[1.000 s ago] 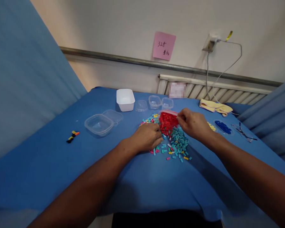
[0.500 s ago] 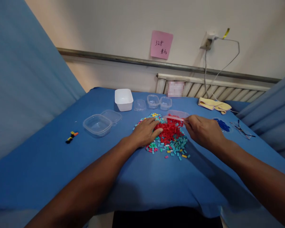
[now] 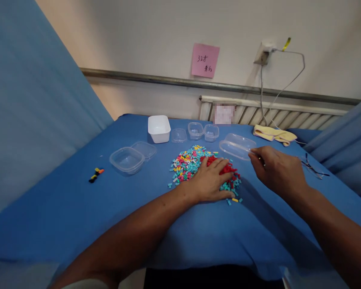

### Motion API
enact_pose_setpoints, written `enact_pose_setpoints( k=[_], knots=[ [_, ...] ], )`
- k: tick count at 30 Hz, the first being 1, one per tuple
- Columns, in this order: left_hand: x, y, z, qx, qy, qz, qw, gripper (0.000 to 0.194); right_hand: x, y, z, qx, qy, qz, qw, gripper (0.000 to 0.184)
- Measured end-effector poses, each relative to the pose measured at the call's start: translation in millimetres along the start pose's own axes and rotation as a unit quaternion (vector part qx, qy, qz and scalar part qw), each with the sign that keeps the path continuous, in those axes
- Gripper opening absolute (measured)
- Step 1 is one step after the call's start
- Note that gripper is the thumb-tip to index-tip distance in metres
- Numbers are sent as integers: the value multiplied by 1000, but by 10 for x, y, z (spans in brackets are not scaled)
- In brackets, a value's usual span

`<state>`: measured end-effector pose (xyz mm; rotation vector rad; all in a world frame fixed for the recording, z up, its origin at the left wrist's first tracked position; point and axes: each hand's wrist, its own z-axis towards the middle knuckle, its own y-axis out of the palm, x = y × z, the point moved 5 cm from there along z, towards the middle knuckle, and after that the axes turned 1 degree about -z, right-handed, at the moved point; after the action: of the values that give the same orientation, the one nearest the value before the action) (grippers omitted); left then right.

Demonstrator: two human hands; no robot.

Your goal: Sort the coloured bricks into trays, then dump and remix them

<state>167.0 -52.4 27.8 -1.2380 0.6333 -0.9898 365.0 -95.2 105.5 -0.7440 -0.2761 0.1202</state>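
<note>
My left hand (image 3: 212, 178) lies spread on a heap of small building bricks (image 3: 186, 162) in turquoise, pink, yellow and white. Under and around its fingers are red bricks (image 3: 209, 160), partly covered by the hand. To the right, my right hand (image 3: 276, 168) is closed on the rim of a clear plastic container (image 3: 236, 146). The container is tilted, and I see no bricks in it. A few turquoise bricks and a yellow one lie at the near right edge of the heap.
Behind the heap stand a white tub (image 3: 159, 128), a clear lid (image 3: 179, 135) and two small clear containers (image 3: 195, 130). At left are a larger clear container (image 3: 126, 159) and a few black, yellow and orange bricks (image 3: 96, 175). A yellow cloth (image 3: 273, 134) and glasses (image 3: 314, 166) lie at right.
Red bricks have poured from the container onto the heap. My right hand has moved right with the emptied container. My left hand has moved right and spread over the red bricks.
</note>
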Motion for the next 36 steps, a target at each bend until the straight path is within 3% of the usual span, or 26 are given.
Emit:
enact_pose_setpoints(
  k=[6, 12, 16, 21, 25, 28, 31, 36],
  knots=[
    [-260, -90, 10, 16, -70, 43, 997, 31, 9, 20, -33, -27, 30, 18, 999, 34],
    [-790, -247, -141, 58, -151, -26, 986, 32, -66, -33, 359, -37, 103, 143, 984, 30],
    [-958, -216, -248, 57, -155, -61, 984, 37, -267, 135, 739, -61, 167, 323, 930, 25],
    [-717, -134, -303, 33, -108, -80, 990, 48, -892, 586, 1215, -157, 211, 508, 821, 15],
    [-439, -50, -316, -45, -83, -72, 993, 67, -1521, 976, 1491, -241, 238, 559, 757, 12],
    [-326, -43, -336, -56, -58, -81, 993, 70, -1918, 1209, 1594, -284, 237, 573, 732, 19],
    [-298, -72, -346, -31, -46, -93, 994, 59, -2152, 1340, 1610, -301, 229, 580, 721, 17],
    [-296, -54, -338, -24, -55, -96, 994, 52, -2145, 1417, 1510, -321, 230, 582, 711, 13]
  ],
)
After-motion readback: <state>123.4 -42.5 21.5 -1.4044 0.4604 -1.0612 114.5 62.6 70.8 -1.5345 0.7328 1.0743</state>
